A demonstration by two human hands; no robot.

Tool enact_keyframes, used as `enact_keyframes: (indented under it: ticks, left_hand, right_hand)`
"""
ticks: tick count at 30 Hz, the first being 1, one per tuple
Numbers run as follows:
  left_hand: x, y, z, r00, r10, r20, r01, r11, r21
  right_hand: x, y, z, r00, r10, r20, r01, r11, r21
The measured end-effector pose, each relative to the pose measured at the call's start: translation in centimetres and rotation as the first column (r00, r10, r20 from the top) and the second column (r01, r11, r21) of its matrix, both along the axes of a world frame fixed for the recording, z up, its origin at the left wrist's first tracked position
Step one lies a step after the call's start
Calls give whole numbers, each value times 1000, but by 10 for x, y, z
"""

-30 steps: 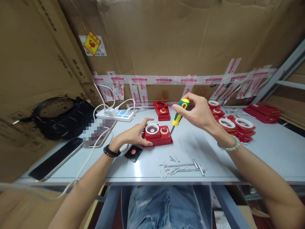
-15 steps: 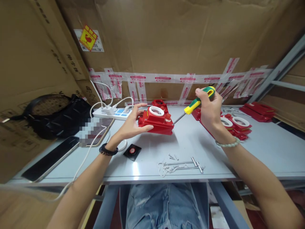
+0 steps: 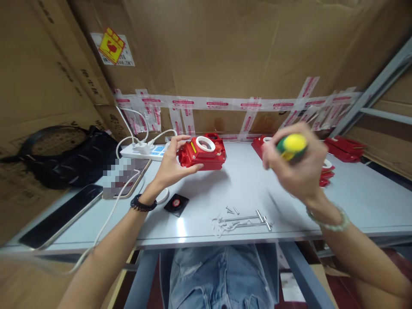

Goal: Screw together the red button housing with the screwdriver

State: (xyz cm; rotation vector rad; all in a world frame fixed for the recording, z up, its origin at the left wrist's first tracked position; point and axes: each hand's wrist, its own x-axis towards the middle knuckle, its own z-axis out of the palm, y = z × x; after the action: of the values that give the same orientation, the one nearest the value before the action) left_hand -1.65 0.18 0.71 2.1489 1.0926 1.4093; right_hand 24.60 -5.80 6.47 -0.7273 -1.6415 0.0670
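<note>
My left hand point(image 3: 174, 162) grips the left end of a red housing point(image 3: 209, 162) with a white ring around a round window on top. The housing is held slightly above the table. Off to the right, my right hand point(image 3: 298, 169) is wrapped round the green and yellow handle of a screwdriver point(image 3: 293, 146), blurred by motion and apart from the housing. Its handle end faces me, and the shaft is mostly hidden or smeared. Below the housing lie several small screws point(image 3: 232, 210) and two metal T-shaped rods point(image 3: 246, 221) with white string.
More red housings point(image 3: 346, 149) stand at the right, some partly behind my right hand. A black square part point(image 3: 176, 205), a phone point(image 3: 61, 216), a second phone point(image 3: 135, 180), a power strip point(image 3: 157, 153) and a black bag point(image 3: 74, 161) are at the left. Cardboard point(image 3: 209, 51) rises behind.
My right hand has pulled the screwdriver away from the housing, to the right and toward me, turning its handle end to face me. The housing in my left hand has shifted slightly left and up.
</note>
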Motion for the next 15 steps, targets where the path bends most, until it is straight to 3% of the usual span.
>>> enact_keyframes:
  ticks: [1,2,3,5,8,11,15]
  left_hand:
    - [0,0,0,1000,14,-5,-14,1000,21]
    - [1,0,0,1000,19,-17,-18,999,38]
    - [1,0,0,999,18,-34,-16,999,51]
    - [2,0,-1,997,14,-73,-9,998,66]
    - [3,0,-3,994,15,-113,-6,997,78]
    - [3,1,-4,991,16,-131,-5,996,86]
    - [3,1,-4,989,16,-145,-5,997,75]
  right_hand:
    - [-2,-13,-8,969,101,225,-83,993,-89]
    - [-5,-25,-17,872,262,414,-153,949,-277]
    - [-7,-34,-26,744,399,536,-121,869,-480]
    - [-12,-45,-43,591,464,660,53,794,-606]
    - [-17,-48,-57,577,452,681,165,752,-639]
    - [-21,-46,-57,591,459,664,193,719,-668]
    - [-27,-45,-54,574,451,683,201,731,-652]
